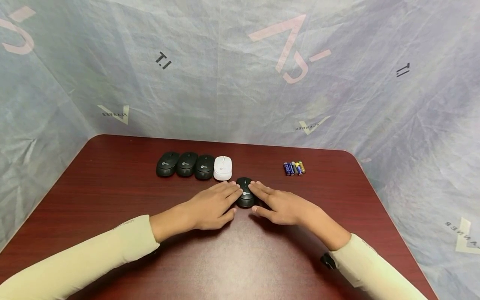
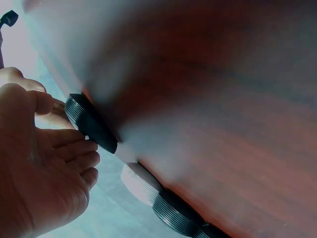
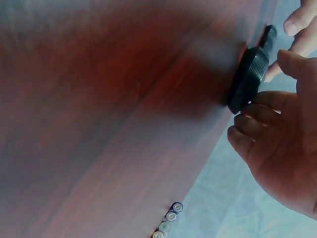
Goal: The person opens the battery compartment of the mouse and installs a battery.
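A black computer mouse (image 1: 246,201) lies on the table between the two hands, its buttons toward the far edge. From its left side the left hand (image 1: 213,207) touches it with nearly straight fingertips, palm down. On the opposite side the right hand (image 1: 286,207) rests its extended fingertips on the mouse, with the thumb held apart near the back end. The left wrist view shows the ribbed rear of the black mouse (image 2: 90,122) beside the fingers. In the right wrist view, fingertips meet the edge of that mouse (image 3: 247,80).
Left of the hands, a white mouse (image 1: 223,170) ends a row of three black mice (image 1: 186,165). Several small batteries (image 1: 294,168) lie side by side at the back right. Grey printed fabric (image 1: 225,83) stands behind and beside the dark red table (image 1: 112,191).
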`<move>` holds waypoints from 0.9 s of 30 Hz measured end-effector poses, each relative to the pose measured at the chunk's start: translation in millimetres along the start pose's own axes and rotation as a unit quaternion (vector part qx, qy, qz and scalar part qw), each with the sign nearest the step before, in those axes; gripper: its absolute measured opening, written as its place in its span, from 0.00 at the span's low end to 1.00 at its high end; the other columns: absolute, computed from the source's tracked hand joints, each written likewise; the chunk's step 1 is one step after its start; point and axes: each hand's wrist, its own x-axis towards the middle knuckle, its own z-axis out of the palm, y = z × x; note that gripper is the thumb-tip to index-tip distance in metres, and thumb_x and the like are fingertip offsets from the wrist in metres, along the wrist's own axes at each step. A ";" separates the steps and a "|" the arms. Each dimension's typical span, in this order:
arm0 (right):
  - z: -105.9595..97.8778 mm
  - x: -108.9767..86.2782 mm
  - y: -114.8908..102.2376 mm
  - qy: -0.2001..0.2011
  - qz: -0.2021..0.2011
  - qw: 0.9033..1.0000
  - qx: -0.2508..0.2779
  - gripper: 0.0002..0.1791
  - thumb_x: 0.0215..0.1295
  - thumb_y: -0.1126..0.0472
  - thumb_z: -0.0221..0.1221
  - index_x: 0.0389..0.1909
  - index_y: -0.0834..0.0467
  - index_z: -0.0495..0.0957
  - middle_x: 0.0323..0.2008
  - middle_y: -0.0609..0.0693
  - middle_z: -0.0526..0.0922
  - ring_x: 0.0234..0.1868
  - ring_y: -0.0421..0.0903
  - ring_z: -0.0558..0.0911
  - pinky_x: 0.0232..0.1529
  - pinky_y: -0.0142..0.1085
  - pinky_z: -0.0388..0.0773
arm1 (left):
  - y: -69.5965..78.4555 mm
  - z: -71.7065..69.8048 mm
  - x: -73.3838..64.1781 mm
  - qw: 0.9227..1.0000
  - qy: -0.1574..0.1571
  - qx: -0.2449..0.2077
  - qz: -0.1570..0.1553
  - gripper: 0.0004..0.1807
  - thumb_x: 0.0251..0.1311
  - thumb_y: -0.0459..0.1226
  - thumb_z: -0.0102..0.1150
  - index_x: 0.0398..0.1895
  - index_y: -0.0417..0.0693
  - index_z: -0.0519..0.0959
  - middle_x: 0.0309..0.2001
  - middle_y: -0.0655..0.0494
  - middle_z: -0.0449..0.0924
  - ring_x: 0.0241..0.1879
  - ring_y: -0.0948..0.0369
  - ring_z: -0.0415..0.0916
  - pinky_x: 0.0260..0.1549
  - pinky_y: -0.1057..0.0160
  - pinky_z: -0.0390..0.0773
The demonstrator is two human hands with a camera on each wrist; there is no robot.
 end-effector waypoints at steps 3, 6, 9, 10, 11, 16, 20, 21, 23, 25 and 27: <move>2.7 -7.0 -6.2 -0.003 -0.001 1.000 -0.005 0.43 0.89 0.36 0.52 0.92 0.54 0.56 0.90 0.60 0.58 0.89 0.56 0.65 0.86 0.59 0.71 | 6.0 0.3 -7.6 1.000 0.000 0.004 0.004 0.34 0.85 0.46 0.50 0.85 0.35 0.69 0.85 0.38 0.70 0.87 0.43 0.65 0.90 0.44 0.61; 5.9 -12.7 -10.8 -0.006 -0.003 1.000 -0.008 0.43 0.89 0.35 0.52 0.92 0.53 0.56 0.90 0.60 0.58 0.88 0.57 0.68 0.84 0.59 0.73 | 11.4 0.9 -13.7 1.000 0.003 0.005 0.010 0.33 0.85 0.45 0.51 0.83 0.34 0.70 0.83 0.38 0.72 0.86 0.42 0.67 0.89 0.43 0.64; 8.1 -15.8 -13.1 -0.005 -0.012 1.000 -0.009 0.43 0.89 0.36 0.52 0.92 0.55 0.57 0.90 0.61 0.59 0.88 0.58 0.68 0.84 0.59 0.74 | 15.5 0.5 -17.2 1.000 0.013 0.007 0.015 0.33 0.84 0.45 0.52 0.82 0.34 0.72 0.81 0.38 0.75 0.84 0.42 0.69 0.87 0.43 0.66; 8.5 -16.1 -13.3 -0.003 -0.015 1.000 -0.009 0.42 0.89 0.36 0.52 0.91 0.55 0.57 0.90 0.60 0.59 0.88 0.57 0.67 0.84 0.59 0.73 | 16.1 0.6 -17.9 1.000 0.019 0.010 0.016 0.32 0.84 0.45 0.53 0.81 0.34 0.73 0.81 0.37 0.76 0.84 0.42 0.70 0.87 0.43 0.67; 8.8 -16.0 -13.4 0.000 -0.018 1.000 -0.006 0.42 0.89 0.37 0.52 0.91 0.55 0.58 0.90 0.59 0.60 0.89 0.57 0.67 0.84 0.59 0.73 | 16.2 1.2 -18.2 0.999 0.026 0.012 0.015 0.32 0.84 0.45 0.54 0.80 0.33 0.74 0.80 0.37 0.77 0.83 0.42 0.71 0.86 0.42 0.69; 9.5 -12.9 -10.3 0.018 -0.006 1.000 -0.007 0.43 0.89 0.37 0.54 0.91 0.57 0.59 0.89 0.61 0.62 0.89 0.57 0.66 0.84 0.61 0.72 | 13.9 5.2 -15.3 0.999 0.047 0.004 -0.022 0.34 0.84 0.48 0.56 0.79 0.29 0.74 0.76 0.34 0.79 0.79 0.40 0.75 0.83 0.39 0.72; 11.9 -7.4 -8.1 0.013 0.015 1.000 -0.015 0.46 0.88 0.35 0.55 0.91 0.58 0.57 0.88 0.65 0.63 0.88 0.59 0.68 0.82 0.63 0.75 | 12.8 6.0 -9.0 0.997 0.034 -0.031 -0.056 0.38 0.84 0.49 0.57 0.81 0.27 0.69 0.75 0.32 0.79 0.78 0.39 0.76 0.83 0.38 0.71; 12.5 -5.8 -8.1 0.010 0.018 1.000 -0.017 0.46 0.88 0.35 0.55 0.91 0.58 0.57 0.87 0.65 0.64 0.87 0.60 0.69 0.81 0.63 0.75 | 12.6 6.3 -7.3 0.997 0.031 -0.044 -0.060 0.39 0.83 0.49 0.58 0.81 0.26 0.68 0.75 0.32 0.79 0.78 0.38 0.75 0.83 0.37 0.71; 13.1 -3.1 -8.6 0.007 0.019 1.000 -0.018 0.45 0.88 0.35 0.55 0.91 0.58 0.57 0.87 0.66 0.64 0.87 0.60 0.70 0.80 0.63 0.76 | 12.8 6.5 -4.0 0.996 0.026 -0.066 -0.061 0.40 0.82 0.49 0.60 0.82 0.25 0.67 0.76 0.30 0.78 0.79 0.37 0.74 0.83 0.35 0.69; 13.6 -1.0 -9.6 0.009 0.011 1.000 -0.022 0.45 0.88 0.37 0.55 0.91 0.60 0.57 0.86 0.67 0.65 0.86 0.61 0.70 0.80 0.63 0.77 | 10.6 12.9 -0.7 0.995 0.032 -0.077 -0.056 0.41 0.82 0.50 0.60 0.82 0.25 0.66 0.76 0.30 0.77 0.79 0.36 0.73 0.84 0.35 0.68; 13.1 0.0 -11.3 0.015 0.004 0.999 -0.029 0.44 0.88 0.39 0.56 0.90 0.62 0.59 0.85 0.69 0.67 0.85 0.62 0.72 0.79 0.63 0.78 | 11.8 13.3 1.5 0.994 0.035 -0.089 -0.056 0.42 0.81 0.49 0.62 0.81 0.23 0.66 0.75 0.28 0.77 0.78 0.35 0.73 0.83 0.34 0.68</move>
